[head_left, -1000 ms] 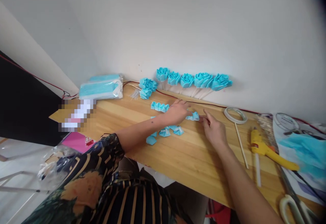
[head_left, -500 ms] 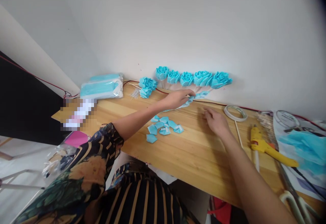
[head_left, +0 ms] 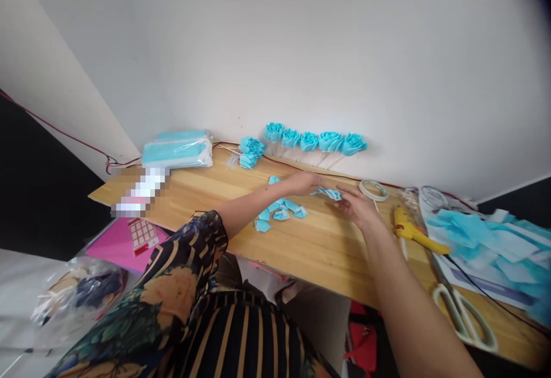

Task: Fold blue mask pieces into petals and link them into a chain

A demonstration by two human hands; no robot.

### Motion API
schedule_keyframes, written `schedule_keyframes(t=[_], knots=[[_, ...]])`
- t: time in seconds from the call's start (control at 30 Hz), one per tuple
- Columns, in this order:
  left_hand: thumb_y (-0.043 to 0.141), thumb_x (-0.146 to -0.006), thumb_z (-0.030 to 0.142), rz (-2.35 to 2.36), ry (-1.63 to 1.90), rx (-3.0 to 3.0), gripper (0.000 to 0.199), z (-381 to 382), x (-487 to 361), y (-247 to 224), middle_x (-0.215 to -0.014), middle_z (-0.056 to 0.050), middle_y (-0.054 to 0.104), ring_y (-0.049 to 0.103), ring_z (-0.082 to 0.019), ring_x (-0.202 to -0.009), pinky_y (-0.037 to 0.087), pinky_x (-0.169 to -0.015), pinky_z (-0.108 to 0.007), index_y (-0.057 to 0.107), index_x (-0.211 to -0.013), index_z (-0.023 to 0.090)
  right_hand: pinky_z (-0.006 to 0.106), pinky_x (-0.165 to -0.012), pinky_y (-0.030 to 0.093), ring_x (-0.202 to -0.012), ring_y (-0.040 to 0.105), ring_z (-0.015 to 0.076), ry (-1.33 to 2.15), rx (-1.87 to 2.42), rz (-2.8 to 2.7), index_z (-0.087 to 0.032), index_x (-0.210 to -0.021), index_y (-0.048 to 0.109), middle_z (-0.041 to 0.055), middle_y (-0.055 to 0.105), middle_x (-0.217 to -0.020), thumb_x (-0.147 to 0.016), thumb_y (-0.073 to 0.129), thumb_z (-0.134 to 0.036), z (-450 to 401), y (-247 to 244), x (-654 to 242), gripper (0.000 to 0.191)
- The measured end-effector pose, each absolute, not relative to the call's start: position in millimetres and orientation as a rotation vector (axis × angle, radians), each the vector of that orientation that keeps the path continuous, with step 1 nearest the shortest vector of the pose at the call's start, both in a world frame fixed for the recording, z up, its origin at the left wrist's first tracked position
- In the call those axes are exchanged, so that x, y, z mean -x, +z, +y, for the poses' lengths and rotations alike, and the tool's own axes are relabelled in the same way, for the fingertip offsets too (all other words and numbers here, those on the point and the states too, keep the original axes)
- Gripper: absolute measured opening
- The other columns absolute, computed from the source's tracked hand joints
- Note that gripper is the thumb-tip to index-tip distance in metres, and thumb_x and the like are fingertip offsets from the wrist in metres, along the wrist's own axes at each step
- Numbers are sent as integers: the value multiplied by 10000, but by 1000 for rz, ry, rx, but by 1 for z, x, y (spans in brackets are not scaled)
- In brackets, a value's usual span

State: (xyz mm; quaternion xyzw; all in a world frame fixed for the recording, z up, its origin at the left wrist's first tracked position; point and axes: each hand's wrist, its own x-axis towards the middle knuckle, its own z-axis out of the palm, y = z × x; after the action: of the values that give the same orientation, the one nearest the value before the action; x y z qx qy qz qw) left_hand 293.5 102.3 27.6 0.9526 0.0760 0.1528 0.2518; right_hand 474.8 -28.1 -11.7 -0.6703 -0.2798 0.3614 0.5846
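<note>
Between my hands, low over the wooden table, is a strip of folded blue pieces (head_left: 329,194). My left hand (head_left: 306,183) is closed at the strip's left end. My right hand (head_left: 355,206) has its fingers and thumb closed round the right end. Several loose folded blue pieces (head_left: 282,213) lie on the table nearer me, partly under my left forearm. Several blue flowers (head_left: 309,141) on pale stems lean against the wall behind my hands. More blue flowers (head_left: 251,151) lie to their left.
A plastic-wrapped blue pack (head_left: 178,149) lies at the back left. To the right are a tape roll (head_left: 373,190), a yellow glue gun (head_left: 413,232), scissors (head_left: 462,315) and blue sheets (head_left: 495,246). The table's front edge (head_left: 301,279) is close to my body.
The strip has moved right and nearer me with my left hand. My right hand has closed on its other end. The view has shifted, showing more of the blue sheets and scissors.
</note>
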Motion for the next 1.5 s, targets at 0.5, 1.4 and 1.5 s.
schedule_keyframes(t=[0.5,1.4,1.5], knots=[[578,-834,236,1133,390,-2380,334,148,-190,14,-1108,-96,738,668,-245,-1071,500,-924,-283,726,-1127,171,425,-779,610,-838,699,237,584,1513,-781,-220,-837,731,31,757,-885,-672,707,-301,-34,-39,-475,186],[402,-947,175,1202,696,-2206,411,164,-194,-29,-1295,-82,664,607,-202,-1214,447,-1072,-308,628,-1290,155,421,-795,587,-1111,668,282,481,1434,-801,-182,-1125,671,106,736,-1079,-761,595,-394,-3,-48,-481,428],[408,-951,186,1202,707,-2200,402,166,-195,-33,-1278,-83,674,616,-200,-1200,449,-1070,-308,635,-1280,154,406,-784,590,-1047,692,264,485,1411,-786,-168,-1130,658,106,742,-1020,-776,597,-417,-5,-46,-480,437]])
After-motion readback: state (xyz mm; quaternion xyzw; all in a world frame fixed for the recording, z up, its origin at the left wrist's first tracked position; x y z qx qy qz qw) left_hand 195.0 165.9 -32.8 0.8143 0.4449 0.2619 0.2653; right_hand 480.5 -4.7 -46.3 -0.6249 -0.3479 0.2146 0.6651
